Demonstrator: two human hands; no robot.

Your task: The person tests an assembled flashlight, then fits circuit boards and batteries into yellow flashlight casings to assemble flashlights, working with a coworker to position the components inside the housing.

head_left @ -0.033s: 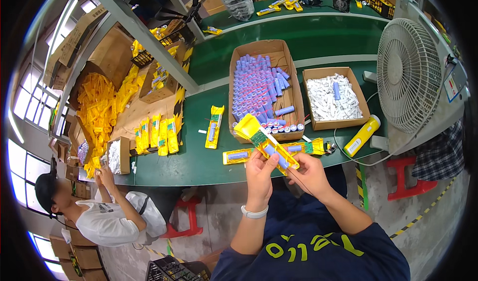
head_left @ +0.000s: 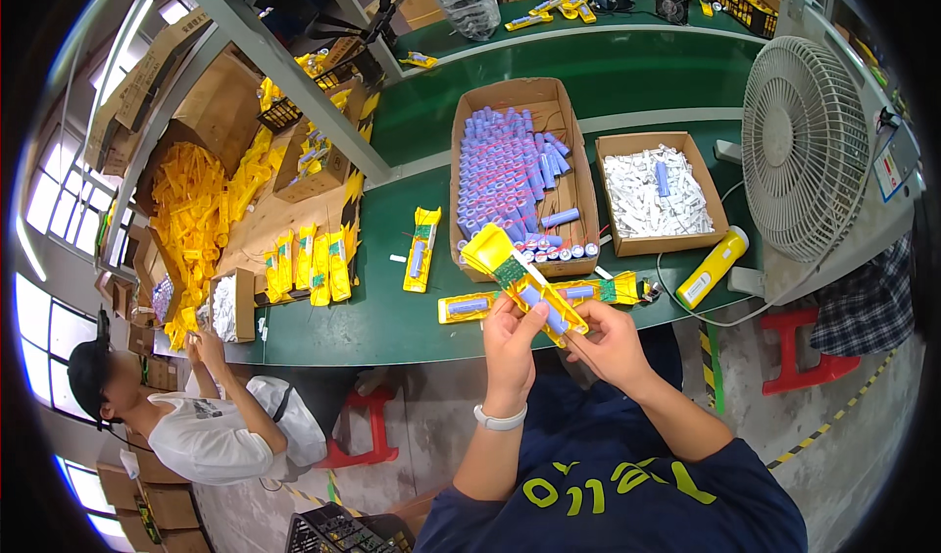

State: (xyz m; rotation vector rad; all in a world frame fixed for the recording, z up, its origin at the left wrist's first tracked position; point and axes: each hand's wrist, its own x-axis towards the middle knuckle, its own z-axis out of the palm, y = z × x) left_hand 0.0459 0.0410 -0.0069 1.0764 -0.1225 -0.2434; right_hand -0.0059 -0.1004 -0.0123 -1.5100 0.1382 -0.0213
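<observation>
A yellow plastic casing [head_left: 487, 249] is held up at a slant above the table's near edge. Inside it lie a small green circuit board [head_left: 511, 273] and a purple cylindrical battery cell [head_left: 545, 307]. My left hand [head_left: 511, 345] grips the casing's left side, thumb near the cell. The fingers of my right hand [head_left: 612, 341] close on its lower right end; what lies between the fingertips is partly hidden. Just beyond, two filled yellow casings [head_left: 469, 307] [head_left: 621, 286] lie on the green table [head_left: 402, 332]. Another filled casing [head_left: 421, 251] rests farther left.
A cardboard box of purple cells [head_left: 579, 151] stands ahead, beside a box of small white parts [head_left: 659, 234]. On the right are a yellow bottle [head_left: 716, 267] and a large fan [head_left: 806, 149]. A co-worker [head_left: 221, 435] works at the left near piled yellow casings [head_left: 196, 210].
</observation>
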